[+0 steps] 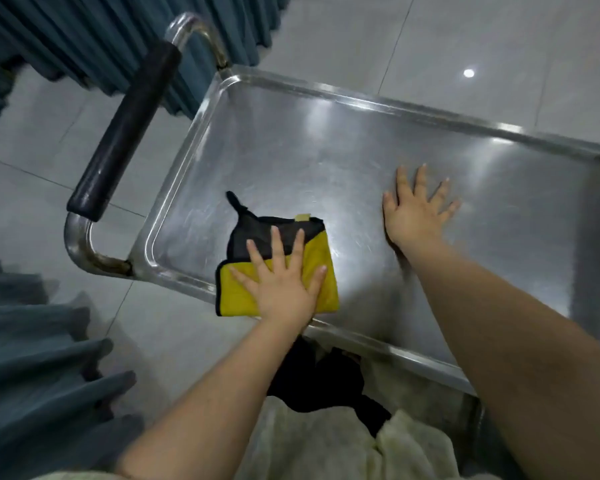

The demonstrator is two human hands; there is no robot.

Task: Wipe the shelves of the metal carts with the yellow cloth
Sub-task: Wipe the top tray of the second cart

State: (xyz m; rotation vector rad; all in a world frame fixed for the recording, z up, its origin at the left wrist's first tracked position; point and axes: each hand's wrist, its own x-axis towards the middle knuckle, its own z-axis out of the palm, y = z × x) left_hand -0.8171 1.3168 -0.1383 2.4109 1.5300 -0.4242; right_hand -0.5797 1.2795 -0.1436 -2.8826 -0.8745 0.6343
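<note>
The metal cart's top shelf (pixel 326 150) is a shiny steel tray with a raised rim. A yellow cloth (pixel 321 268) with a dark grey side folded over lies at the shelf's near left part, reaching over the near rim. My left hand (pixel 281 282) presses flat on the cloth with fingers spread and straight. My right hand (pixel 418 211) rests flat on the bare steel to the right of the cloth, fingers spread, holding nothing.
The cart's push handle (pixel 125 133), a steel tube with a black grip, sticks out at the left end. Blue-grey curtains (pixel 84 39) hang at the far left and near left. Grey tiled floor surrounds the cart. Pale and black fabric (pixel 326 427) lies below the near rim.
</note>
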